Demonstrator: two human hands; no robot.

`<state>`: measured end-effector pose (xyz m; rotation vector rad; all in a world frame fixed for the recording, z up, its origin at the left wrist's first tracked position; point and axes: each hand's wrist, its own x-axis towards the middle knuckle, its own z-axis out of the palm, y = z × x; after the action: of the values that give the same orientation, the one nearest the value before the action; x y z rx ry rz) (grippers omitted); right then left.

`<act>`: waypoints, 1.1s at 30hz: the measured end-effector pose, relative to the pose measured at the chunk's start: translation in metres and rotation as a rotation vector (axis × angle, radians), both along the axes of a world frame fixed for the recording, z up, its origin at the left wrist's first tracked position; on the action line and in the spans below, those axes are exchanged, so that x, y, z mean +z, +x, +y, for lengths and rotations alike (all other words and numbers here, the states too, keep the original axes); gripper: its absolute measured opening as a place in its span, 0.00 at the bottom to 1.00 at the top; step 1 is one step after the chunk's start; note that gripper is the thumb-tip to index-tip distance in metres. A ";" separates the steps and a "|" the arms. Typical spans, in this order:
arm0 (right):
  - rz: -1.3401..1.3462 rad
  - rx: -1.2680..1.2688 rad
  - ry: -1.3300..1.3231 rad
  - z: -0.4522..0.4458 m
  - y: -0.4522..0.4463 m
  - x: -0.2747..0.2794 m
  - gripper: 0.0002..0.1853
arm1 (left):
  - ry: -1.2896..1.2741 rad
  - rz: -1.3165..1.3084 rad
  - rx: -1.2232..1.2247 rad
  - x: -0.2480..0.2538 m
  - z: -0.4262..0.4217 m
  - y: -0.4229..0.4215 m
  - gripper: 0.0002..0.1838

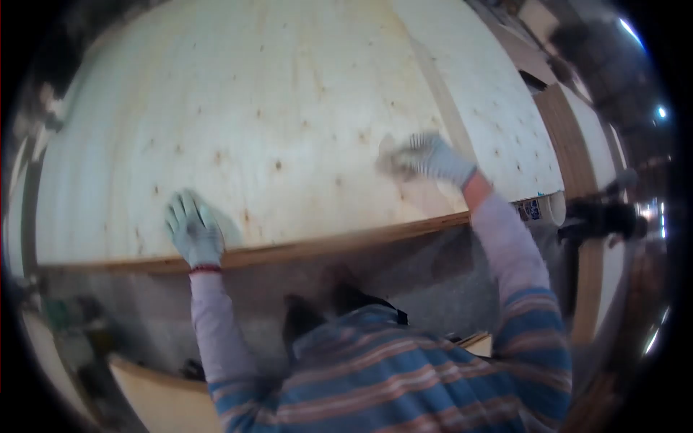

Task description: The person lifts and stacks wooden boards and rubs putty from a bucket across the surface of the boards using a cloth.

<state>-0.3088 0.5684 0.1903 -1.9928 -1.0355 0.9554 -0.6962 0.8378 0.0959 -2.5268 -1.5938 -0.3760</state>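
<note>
Working Position and Parts Count

The wooden panel (281, 115) lies flat in front of the person, directly beneath both gloved hands and reaching away from the body. Its near edge runs left to right, roughly square to the forearms. The far end passes out of view; with the strong lens curvature, the panel's long axis cannot be determined.

The left hand (193, 231) is the nearer of the two to the near edge: palm down on the surface, fingers extended and slightly parted, wrist at the edge, nothing visible in the grasp. The right hand (437, 159) is positioned farther in and well apart from the left, beside a darker band (440, 94) that runs lengthwise away from the person. Its fingers are bent and blurred. A grey smear shows at the fingertips; whether this is a held item or the fingers themselves cannot be told.

Count:
- Gloved hands: two.
- Wooden panel: one; whether the band marks a second sheet is unclear.
- White cylindrical container (557, 208), at the panel's near right corner: one.
- Pale board (162, 393), at lower left: one.
</note>
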 end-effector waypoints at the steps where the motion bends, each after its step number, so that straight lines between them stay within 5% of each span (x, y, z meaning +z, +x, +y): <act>1: -0.257 0.129 0.086 -0.025 -0.006 -0.014 0.12 | -0.001 0.003 -0.020 0.000 -0.001 0.000 0.29; 3: -0.627 0.130 0.054 -0.058 -0.049 -0.015 0.09 | -0.048 -0.014 -0.041 0.015 -0.009 0.006 0.28; 8: -0.054 -0.383 0.212 -0.072 -0.066 0.005 0.14 | -0.228 -0.163 -0.702 0.028 -0.074 0.050 0.27; 9: 0.084 -0.534 0.276 -0.066 -0.047 0.008 0.15 | -0.251 -0.172 -0.718 0.036 -0.088 0.067 0.28; 10: 0.520 -0.337 0.362 -0.049 -0.015 0.037 0.14 | -0.274 -0.179 -0.733 0.040 -0.103 0.082 0.28; 12: 0.485 -0.554 0.767 -0.023 0.043 0.043 0.12 | -0.297 -0.162 -0.710 0.043 -0.111 0.103 0.29; 15: 0.742 -0.765 1.004 0.011 0.206 0.011 0.13 | -0.325 -0.150 -0.603 0.053 -0.114 0.126 0.30; 18: 0.481 -0.988 0.709 0.045 0.351 -0.058 0.13 | -0.377 -0.149 -0.606 0.054 -0.109 0.131 0.30; 20: -0.925 -0.819 -0.151 0.051 0.421 -0.070 0.16 | -0.396 -0.111 -0.601 0.055 -0.107 0.134 0.31; 21: -0.854 -0.662 -0.062 0.057 0.445 -0.067 0.19 | -0.391 -0.117 -0.593 0.054 -0.107 0.139 0.30; 22: -0.762 -0.504 0.015 0.066 0.446 -0.059 0.22 | -0.397 -0.106 -0.581 0.056 -0.106 0.140 0.30; 24: -0.090 -0.282 0.030 0.078 0.379 -0.013 0.23 | -0.418 -0.122 -0.573 0.059 -0.106 0.137 0.29; 26: -0.712 -0.149 -0.165 0.063 0.364 -0.035 0.23 | -0.451 -0.139 -0.573 0.063 -0.106 0.133 0.28; 30: -0.115 -0.110 0.068 0.049 0.213 -0.009 0.22 | -0.314 -0.255 -0.646 0.058 -0.103 0.123 0.24; 33: 0.445 -0.139 0.152 0.053 0.072 0.010 0.23 | -0.270 -0.600 -0.870 0.028 -0.109 0.092 0.15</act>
<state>-0.2372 0.6218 0.2001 -1.6045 -0.6898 1.1401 -0.6042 0.7293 0.1243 -3.4286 -0.5282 -1.1513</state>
